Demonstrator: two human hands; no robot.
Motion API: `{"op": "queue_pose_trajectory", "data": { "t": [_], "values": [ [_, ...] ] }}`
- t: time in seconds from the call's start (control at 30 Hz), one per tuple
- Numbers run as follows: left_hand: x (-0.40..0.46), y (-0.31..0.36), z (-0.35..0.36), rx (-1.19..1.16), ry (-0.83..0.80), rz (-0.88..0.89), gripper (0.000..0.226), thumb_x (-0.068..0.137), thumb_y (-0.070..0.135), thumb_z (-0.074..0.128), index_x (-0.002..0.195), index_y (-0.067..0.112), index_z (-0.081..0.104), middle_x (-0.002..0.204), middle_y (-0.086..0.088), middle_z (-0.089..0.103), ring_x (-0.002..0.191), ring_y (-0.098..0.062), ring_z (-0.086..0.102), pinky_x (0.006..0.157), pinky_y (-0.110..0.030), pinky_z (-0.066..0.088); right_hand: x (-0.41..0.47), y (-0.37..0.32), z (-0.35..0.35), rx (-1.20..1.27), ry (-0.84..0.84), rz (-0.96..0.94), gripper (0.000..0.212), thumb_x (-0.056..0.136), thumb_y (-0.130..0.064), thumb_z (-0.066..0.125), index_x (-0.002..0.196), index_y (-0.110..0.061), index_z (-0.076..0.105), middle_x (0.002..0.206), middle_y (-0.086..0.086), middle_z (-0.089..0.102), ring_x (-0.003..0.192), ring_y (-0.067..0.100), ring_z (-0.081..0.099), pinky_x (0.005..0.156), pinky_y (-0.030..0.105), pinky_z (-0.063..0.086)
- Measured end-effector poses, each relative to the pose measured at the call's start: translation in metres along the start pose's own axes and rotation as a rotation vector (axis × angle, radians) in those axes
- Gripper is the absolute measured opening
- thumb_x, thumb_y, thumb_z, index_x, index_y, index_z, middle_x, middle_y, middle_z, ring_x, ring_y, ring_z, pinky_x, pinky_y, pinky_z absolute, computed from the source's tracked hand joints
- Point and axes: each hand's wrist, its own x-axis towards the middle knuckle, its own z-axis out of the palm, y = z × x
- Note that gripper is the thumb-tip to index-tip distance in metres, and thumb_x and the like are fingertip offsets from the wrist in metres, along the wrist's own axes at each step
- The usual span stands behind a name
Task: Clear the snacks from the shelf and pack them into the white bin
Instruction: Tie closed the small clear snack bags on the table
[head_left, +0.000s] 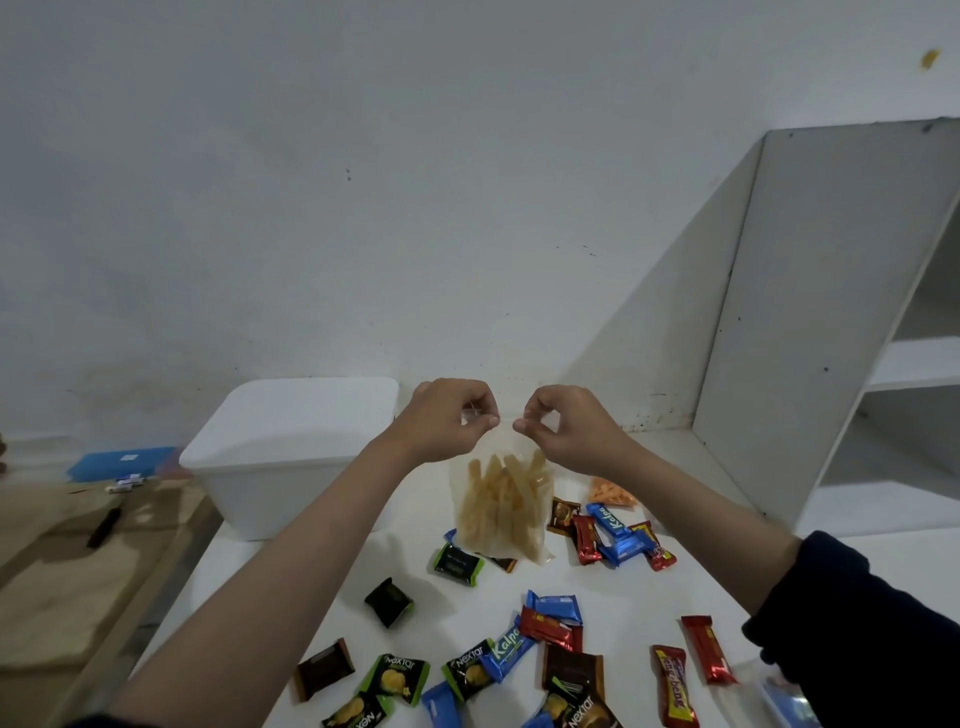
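- Left hand (448, 418) and right hand (557, 427) each pinch a top corner of the clear bag of sticks (500, 506), which hangs below them, its base seemingly on the white table (291, 613).
- White bin (280, 457), lid on, sits left; wrapped snacks (550, 623) lie scattered; empty white shelf (852, 322) stands right, against the wall.

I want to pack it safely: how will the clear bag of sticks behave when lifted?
The clear bag probably hangs floppy, since the left hand and right hand pinch only its top. The sticks look thin, likely light and breakable.
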Motion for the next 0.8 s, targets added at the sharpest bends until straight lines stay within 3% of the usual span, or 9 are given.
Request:
{"op": "queue_pose_trajectory", "data": {
  "t": [0.13, 0.23, 0.37, 0.5, 0.63, 0.73, 0.8],
  "values": [
    [0.002, 0.005, -0.002, 0.065, -0.054, -0.015, 0.001, 0.083, 0.028, 0.065, 0.082, 0.030, 0.065, 0.079, 0.020, 0.064, 0.089, -0.006, 0.063, 0.102, -0.043, 0.038, 0.001, 0.001, 0.001, -0.005, -0.039, 0.001, 0.015, 0.086, -0.025, 0.067, 0.082, -0.011, 0.066, 0.077, -0.011, 0.060, 0.076, 0.002, 0.055, 0.076, 0.022, 0.044],
    [0.003, 0.008, -0.003, 0.097, -0.098, -0.005, 0.005, 0.085, 0.028, 0.064, 0.083, 0.025, 0.068, 0.080, 0.017, 0.065, 0.091, -0.008, 0.062, 0.104, -0.043, 0.035, 0.002, 0.002, 0.001, 0.033, -0.037, 0.016, 0.018, 0.083, -0.030, 0.070, 0.082, -0.013, 0.068, 0.074, -0.016, 0.060, 0.074, -0.005, 0.055, 0.070, 0.013, 0.041],
    [0.004, 0.003, 0.001, 0.117, -0.028, 0.050, 0.008, 0.084, 0.025, 0.063, 0.076, 0.026, 0.064, 0.074, 0.018, 0.063, 0.085, -0.006, 0.062, 0.100, -0.045, 0.038, 0.000, 0.005, 0.002, 0.134, 0.000, 0.087, 0.021, 0.080, -0.033, 0.073, 0.081, -0.012, 0.068, 0.074, -0.014, 0.064, 0.075, -0.006, 0.058, 0.066, 0.007, 0.040],
    [0.004, -0.004, 0.003, 0.055, -0.014, 0.048, 0.012, 0.082, 0.026, 0.062, 0.072, 0.033, 0.060, 0.070, 0.022, 0.062, 0.078, 0.002, 0.059, 0.096, -0.048, 0.042, 0.000, 0.009, 0.002, 0.164, 0.006, 0.104, 0.015, 0.084, -0.026, 0.070, 0.078, -0.013, 0.065, 0.074, -0.011, 0.063, 0.077, 0.002, 0.059, 0.074, 0.020, 0.044],
    [0.005, 0.001, 0.002, 0.093, -0.027, 0.018, 0.012, 0.084, 0.028, 0.063, 0.073, 0.033, 0.059, 0.075, 0.018, 0.064, 0.082, -0.004, 0.061, 0.101, -0.044, 0.037, 0.001, 0.009, 0.004, 0.108, -0.003, 0.093, 0.014, 0.085, -0.026, 0.069, 0.080, -0.013, 0.065, 0.078, -0.007, 0.063, 0.082, 0.009, 0.060, 0.080, 0.027, 0.047],
    [0.005, 0.002, 0.000, 0.137, -0.034, -0.010, 0.012, 0.085, 0.027, 0.062, 0.074, 0.031, 0.059, 0.081, 0.013, 0.067, 0.087, -0.007, 0.062, 0.104, -0.042, 0.033, 0.003, 0.011, 0.004, 0.170, 0.032, 0.171, 0.022, 0.079, -0.032, 0.075, 0.073, -0.015, 0.062, 0.073, -0.006, 0.064, 0.074, 0.009, 0.060, 0.068, 0.023, 0.047],
    [0.005, 0.001, -0.001, 0.122, -0.027, -0.019, 0.013, 0.085, 0.025, 0.063, 0.074, 0.030, 0.059, 0.080, 0.015, 0.066, 0.086, -0.006, 0.062, 0.104, -0.042, 0.034, 0.003, 0.012, 0.003, 0.238, 0.057, 0.247, 0.030, 0.074, -0.035, 0.078, 0.068, -0.013, 0.059, 0.062, -0.004, 0.060, 0.055, 0.001, 0.054, 0.052, 0.016, 0.043]
  ]
}}
